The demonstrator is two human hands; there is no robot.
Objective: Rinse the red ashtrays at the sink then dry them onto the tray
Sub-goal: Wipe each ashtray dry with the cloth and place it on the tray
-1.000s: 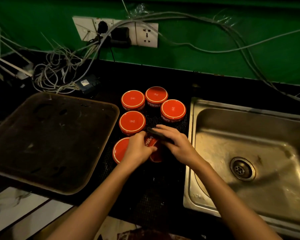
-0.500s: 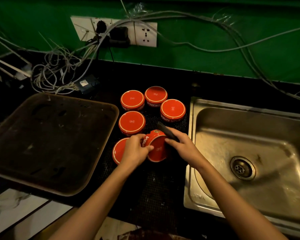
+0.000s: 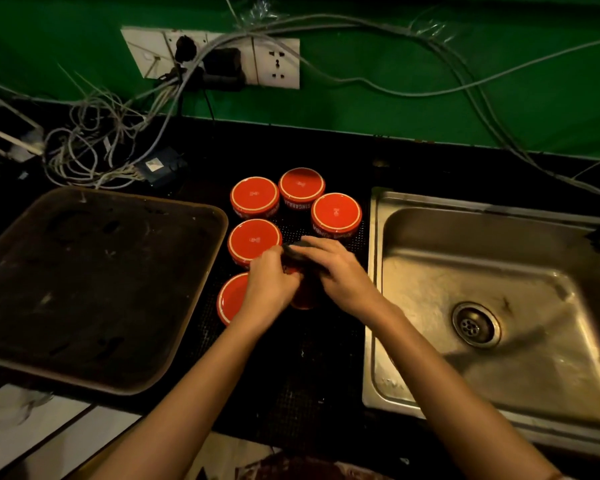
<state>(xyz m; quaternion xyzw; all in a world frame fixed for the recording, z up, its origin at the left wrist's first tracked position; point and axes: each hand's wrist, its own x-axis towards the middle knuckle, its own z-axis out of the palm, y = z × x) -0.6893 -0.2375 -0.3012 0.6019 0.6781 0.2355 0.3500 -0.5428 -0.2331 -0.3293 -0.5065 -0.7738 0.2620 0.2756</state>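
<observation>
**Ashtray in both hands, just left of the sink**

Person stood at a black counter (image 3: 309, 375). The steel sink (image 3: 373, 271) took up the right side, with its drain (image 3: 476, 324) in the basin floor.

Just left of the sink rim, the left hand (image 3: 271, 289) gripped a red ashtray (image 3: 303, 299) with fingers curled round its side. The dish was tipped on edge and mostly hidden by both hands. On the sink side of it, the right hand (image 3: 340, 275) held a dark pad (image 3: 297, 252), fingers bent over it and pressing it to the top of that ashtray. Cloth or sponge — could not tell. The two hands sat close together, about touching.

Five more ashtrays stood bottom-up left of the sink. Three formed an arc toward the wall (image 3: 254, 196) (image 3: 302, 184) (image 3: 336, 213). One sat just beyond the left hand (image 3: 254, 239), and one lay partly under the left wrist (image 3: 231, 299).

The tray (image 3: 84, 289) — wide, dark, scuffed — lay farther left of the sink, past the ashtrays.

Behind the sink ran a green wall (image 3: 430, 116). A socket plate (image 3: 278, 64) was fixed to it up and to the left, and a tangle of cables (image 3: 94, 147) lay on the counter below that.
</observation>
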